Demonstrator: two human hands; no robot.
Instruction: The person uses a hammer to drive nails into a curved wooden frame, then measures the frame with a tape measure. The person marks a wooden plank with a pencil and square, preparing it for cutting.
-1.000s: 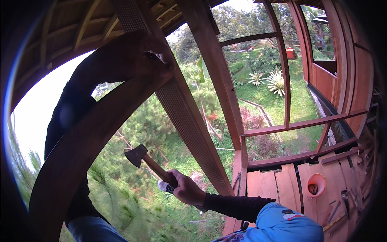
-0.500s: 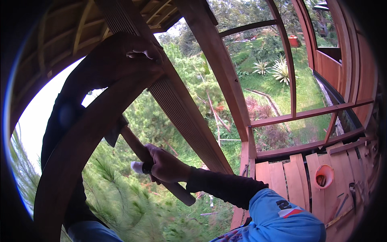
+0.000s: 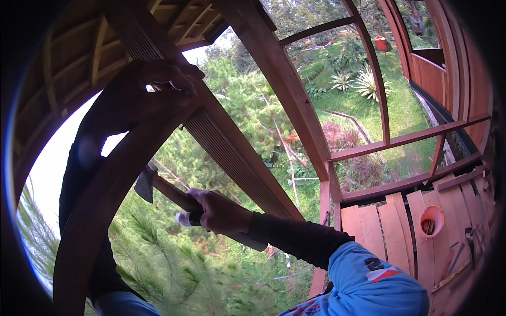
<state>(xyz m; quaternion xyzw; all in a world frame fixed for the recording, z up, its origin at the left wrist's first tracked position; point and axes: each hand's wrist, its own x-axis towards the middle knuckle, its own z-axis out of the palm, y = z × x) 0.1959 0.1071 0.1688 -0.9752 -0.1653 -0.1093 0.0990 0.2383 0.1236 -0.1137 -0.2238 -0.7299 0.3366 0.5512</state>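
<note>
My left hand [image 3: 153, 87] is up at the upper left, in shadow. Its fingers are curled over the upper end of a dark wooden board [image 3: 105, 205], where that board meets a grooved wooden beam [image 3: 221, 142]. What lies between thumb and fingers is too dark to make out. Lower down, my right hand [image 3: 221, 210] is closed around the wooden handle of a hatchet [image 3: 176, 195]. Its dark metal head points up and left, near the board's edge. A white piece with a black band [image 3: 188, 218] sticks out beside the right fist.
A wooden frame [image 3: 300, 100] rises to the right, with a grassy garden beyond. On the plank floor [image 3: 395, 221] at lower right stand a pink bucket [image 3: 432, 221] and several loose wood pieces. Pine branches [image 3: 153, 253] spread below my arms. A roof [image 3: 68, 68] slopes overhead.
The hatchet head has come down a little and now shows more fully beside the board. My left fingers have shifted slightly, and the whole view has tilted a bit.
</note>
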